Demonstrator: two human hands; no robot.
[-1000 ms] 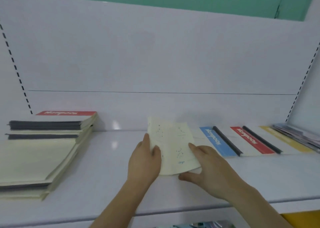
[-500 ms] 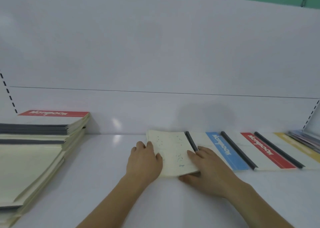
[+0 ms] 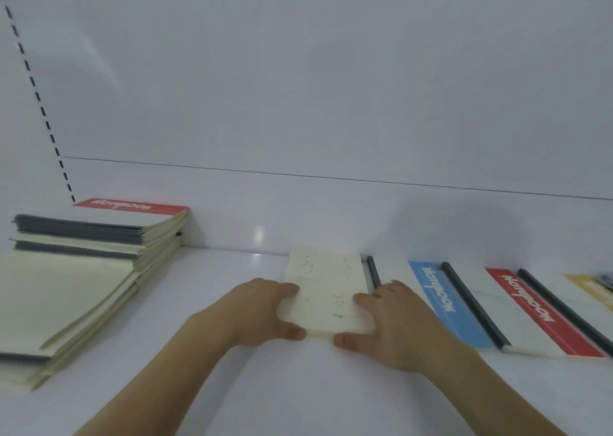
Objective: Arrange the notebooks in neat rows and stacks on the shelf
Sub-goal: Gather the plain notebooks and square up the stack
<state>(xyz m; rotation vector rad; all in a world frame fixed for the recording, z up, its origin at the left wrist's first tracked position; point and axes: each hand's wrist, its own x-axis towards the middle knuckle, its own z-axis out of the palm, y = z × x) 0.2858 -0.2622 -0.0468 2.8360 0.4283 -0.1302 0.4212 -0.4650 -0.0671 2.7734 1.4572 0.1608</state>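
Two hands bracket the cream notebook (image 3: pixel 326 291) at frame centre: left hand (image 3: pixel 262 313) and right hand (image 3: pixel 394 326) grip its sides, long axis pointing at the back wall, blue-striped notebook (image 3: pixel 444 303) just right.

Notebooks on a white shelf (image 3: pixel 331 386)

A cream speckled notebook (image 3: pixel 326 291) lies flat at the centre of the view, held at its left and right edges; at its 3 o'clock runs an overlapping row, each flat with a dark spine: a blue-banded notebook (image 3: pixel 444 303), then a red-banded notebook (image 3: pixel 537 313), then a yellow-banded notebook (image 3: pixel 587 288) cut by the frame edge; at 9 o'clock, well apart, stands a tall uneven stack (image 3: pixel 76 269) of cream and grey covers, topped by a red-banded one.
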